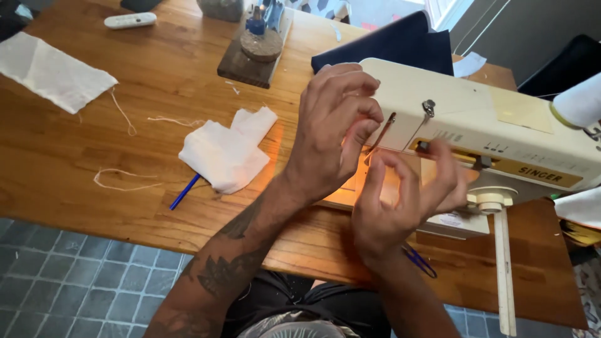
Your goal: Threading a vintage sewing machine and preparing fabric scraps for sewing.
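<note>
A cream sewing machine (501, 125) stands on the wooden table (125, 150) at the right. My left hand (332, 131) is raised at the machine's left end, fingers curled close to the metal take-up lever (383, 131). My right hand (400, 200) is just below and right of it, thumb and forefinger pinched together near the machine's front. A thin thread between the fingers is too fine to confirm. The needle area is hidden behind both hands.
A folded white cloth (228, 150) lies on a blue pen (184, 191) left of the hands. A larger white cloth (53, 72), loose threads (119, 181), a white remote (129, 20), a wooden stand (253, 53), dark blue fabric (400, 40) and blue-handled scissors (421, 261) are about.
</note>
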